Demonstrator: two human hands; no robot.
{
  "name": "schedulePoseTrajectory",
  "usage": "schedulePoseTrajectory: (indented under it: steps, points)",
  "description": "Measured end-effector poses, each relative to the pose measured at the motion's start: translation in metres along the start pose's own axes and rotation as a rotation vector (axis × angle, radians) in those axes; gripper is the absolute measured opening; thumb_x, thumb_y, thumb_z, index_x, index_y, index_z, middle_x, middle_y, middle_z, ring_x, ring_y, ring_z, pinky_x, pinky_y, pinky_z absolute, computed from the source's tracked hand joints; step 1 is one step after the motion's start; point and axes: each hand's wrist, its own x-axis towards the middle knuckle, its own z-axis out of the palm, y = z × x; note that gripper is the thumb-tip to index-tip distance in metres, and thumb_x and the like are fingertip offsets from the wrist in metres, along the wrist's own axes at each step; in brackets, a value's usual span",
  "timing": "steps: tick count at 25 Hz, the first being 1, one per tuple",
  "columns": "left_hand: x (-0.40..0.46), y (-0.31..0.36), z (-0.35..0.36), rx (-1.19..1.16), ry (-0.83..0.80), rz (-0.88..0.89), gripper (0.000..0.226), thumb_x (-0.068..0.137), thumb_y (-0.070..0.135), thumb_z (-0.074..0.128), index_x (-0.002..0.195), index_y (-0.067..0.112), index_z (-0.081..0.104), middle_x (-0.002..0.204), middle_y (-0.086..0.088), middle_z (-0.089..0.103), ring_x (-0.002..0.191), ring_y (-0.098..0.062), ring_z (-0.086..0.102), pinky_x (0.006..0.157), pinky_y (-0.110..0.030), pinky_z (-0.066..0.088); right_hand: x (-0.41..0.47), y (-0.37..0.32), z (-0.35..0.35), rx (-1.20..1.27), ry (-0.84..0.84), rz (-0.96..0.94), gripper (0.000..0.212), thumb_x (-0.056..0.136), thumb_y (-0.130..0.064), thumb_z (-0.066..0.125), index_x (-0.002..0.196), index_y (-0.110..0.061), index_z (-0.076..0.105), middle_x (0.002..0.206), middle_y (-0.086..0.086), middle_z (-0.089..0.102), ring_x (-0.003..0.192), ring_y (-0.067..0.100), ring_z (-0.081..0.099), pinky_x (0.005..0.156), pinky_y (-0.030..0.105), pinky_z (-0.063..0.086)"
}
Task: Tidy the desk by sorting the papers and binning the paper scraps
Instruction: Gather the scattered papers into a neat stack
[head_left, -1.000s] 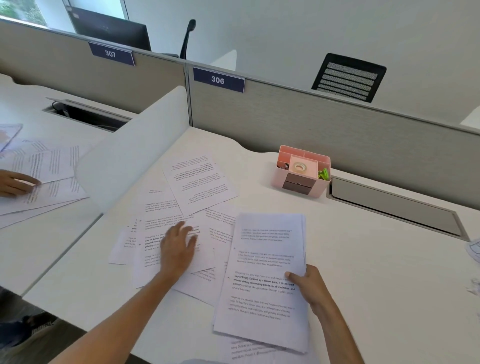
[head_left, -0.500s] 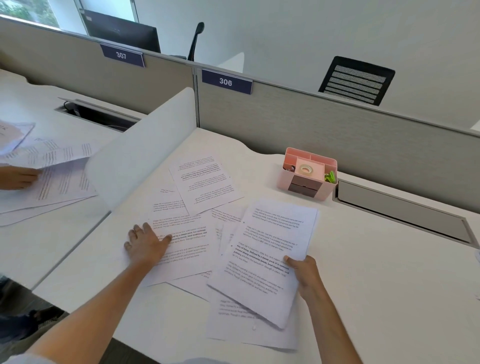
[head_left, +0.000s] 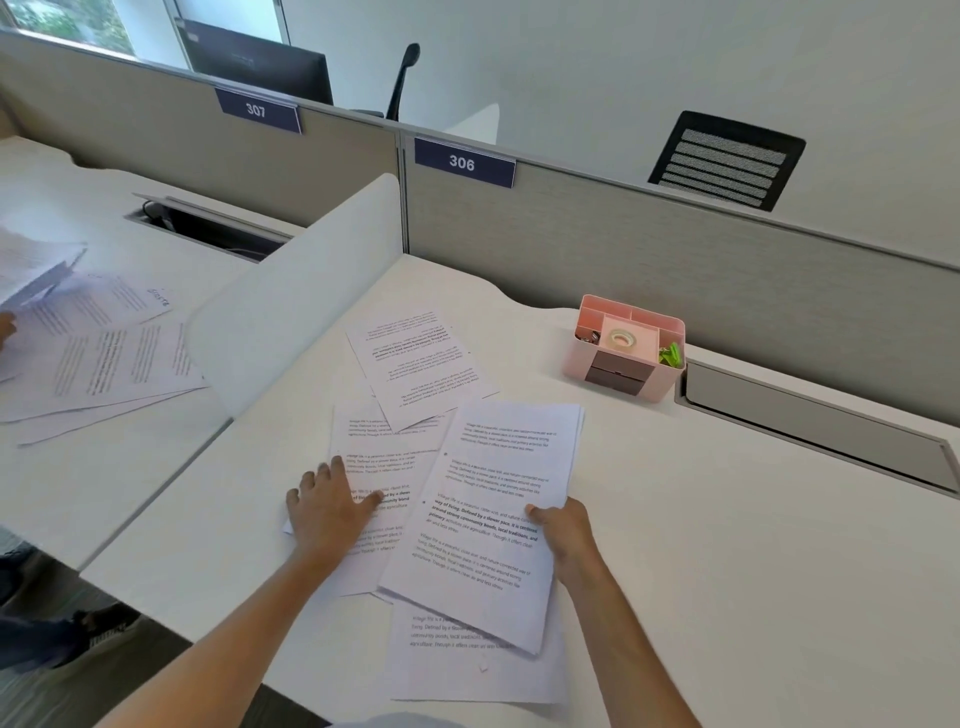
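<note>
Under both hands the desk (head_left: 727, 545) is smooth, matt white laminate. The sheets (head_left: 498, 499) at the right hand (head_left: 563, 530) are thin matt printed paper. Beyond it sits a pink box (head_left: 626, 345) of smooth plastic, backed by a screen (head_left: 675, 260) of rough woven cloth.

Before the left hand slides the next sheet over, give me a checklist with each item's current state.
1. Right hand has hold of the gathered stack: ok, thumb on top at its right edge.
2. Left hand on a loose sheet: ok, palm flat on it.
3. Stack edges squared: not ok, sheets fan at the top right.
4. All loose sheets gathered: not ok, an upside-down sheet lies further back.
5. Scraps binned: not ok, a small scrap lies on the near sheet.
6. Bin within reach: cannot tell, none in view.
</note>
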Motion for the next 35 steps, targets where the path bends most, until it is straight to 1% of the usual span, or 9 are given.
schedulePoseTrajectory:
  steps: [4, 8, 11, 15, 18, 21, 27, 31, 35]
  points:
    - [-0.009, 0.003, 0.002, 0.001, 0.014, 0.034, 0.082, 0.084, 0.065, 0.051, 0.142, 0.01, 0.034, 0.141, -0.008, 0.048, 0.13, -0.03, 0.042, 0.104, -0.045, 0.036, 0.001, 0.005, 0.0, -0.031, 0.07, -0.018, 0.025, 0.085, 0.007, 0.061, 0.101, -0.011, 0.068, 0.095, 0.006, 0.072, 0.088, 0.028, 0.069, 0.079, 0.04, 0.058]
    - [-0.02, 0.007, 0.009, 0.007, 0.016, 0.037, 0.078, 0.089, 0.063, 0.045, 0.145, 0.01, 0.032, 0.151, -0.011, 0.037, 0.14, -0.03, 0.031, 0.114, -0.05, 0.022, -0.005, 0.015, -0.002, -0.203, 0.19, -0.095, 0.023, 0.085, -0.002, 0.06, 0.1, -0.019, 0.065, 0.09, -0.003, 0.068, 0.077, 0.011, 0.064, 0.059, 0.021, 0.049]
    - [-0.03, 0.013, 0.014, -0.013, 0.011, 0.036, 0.073, 0.093, 0.059, 0.041, 0.147, 0.01, 0.031, 0.155, -0.014, 0.031, 0.145, -0.03, 0.024, 0.116, -0.051, 0.015, -0.008, 0.019, -0.003, -0.277, 0.238, -0.12, 0.025, 0.085, -0.005, 0.059, 0.103, -0.021, 0.065, 0.089, -0.004, 0.067, 0.077, 0.014, 0.064, 0.065, 0.023, 0.049]
    - [-0.035, 0.021, 0.013, 0.004, 0.007, 0.066, 0.067, 0.095, 0.055, 0.039, 0.145, 0.012, 0.033, 0.154, -0.012, 0.034, 0.144, -0.029, 0.026, 0.117, -0.051, 0.015, -0.006, 0.02, -0.014, -0.183, 0.221, -0.119, 0.027, 0.085, 0.001, 0.061, 0.102, -0.02, 0.066, 0.085, -0.008, 0.068, 0.075, 0.008, 0.064, 0.055, 0.018, 0.047]
    - [-0.036, 0.025, 0.012, 0.029, -0.005, 0.089, 0.069, 0.094, 0.058, 0.041, 0.146, 0.013, 0.032, 0.152, -0.008, 0.038, 0.142, -0.027, 0.03, 0.117, -0.051, 0.015, -0.003, 0.019, -0.028, -0.085, 0.18, -0.103, 0.029, 0.086, 0.005, 0.061, 0.11, -0.011, 0.067, 0.099, 0.004, 0.071, 0.088, 0.022, 0.067, 0.07, 0.029, 0.055]
    - [-0.043, 0.029, 0.014, 0.051, 0.003, 0.13, 0.072, 0.09, 0.061, 0.046, 0.144, 0.014, 0.036, 0.145, -0.005, 0.046, 0.136, -0.025, 0.038, 0.115, -0.051, 0.016, 0.001, 0.017, -0.048, -0.055, 0.163, -0.107, 0.032, 0.086, 0.006, 0.062, 0.115, -0.007, 0.066, 0.106, 0.009, 0.071, 0.098, 0.029, 0.067, 0.091, 0.043, 0.054]
    - [-0.051, 0.038, 0.021, 0.023, 0.033, 0.161, 0.078, 0.08, 0.064, 0.058, 0.14, 0.015, 0.042, 0.138, -0.004, 0.052, 0.13, -0.026, 0.043, 0.112, -0.05, 0.025, 0.007, 0.01, -0.092, -0.005, 0.183, -0.146, 0.029, 0.086, 0.007, 0.063, 0.105, -0.014, 0.067, 0.098, 0.003, 0.071, 0.085, 0.017, 0.067, 0.077, 0.03, 0.052]
    - [-0.046, 0.038, 0.021, -0.034, -0.007, 0.077, 0.096, 0.077, 0.072, 0.056, 0.146, 0.011, 0.029, 0.155, -0.012, 0.03, 0.145, -0.03, 0.021, 0.115, -0.05, 0.02, 0.009, 0.011, -0.119, 0.027, 0.201, -0.172, 0.03, 0.086, 0.006, 0.064, 0.112, -0.009, 0.065, 0.105, 0.009, 0.069, 0.088, 0.022, 0.066, 0.087, 0.038, 0.051]
    - [-0.046, 0.04, 0.023, -0.025, -0.037, 0.075, 0.103, 0.076, 0.079, 0.048, 0.149, 0.01, 0.022, 0.158, -0.015, 0.022, 0.146, -0.031, 0.017, 0.118, -0.047, 0.019, 0.008, 0.012, -0.138, 0.07, 0.188, -0.215, 0.034, 0.085, 0.005, 0.066, 0.117, -0.006, 0.063, 0.113, 0.013, 0.069, 0.101, 0.031, 0.065, 0.098, 0.05, 0.048]
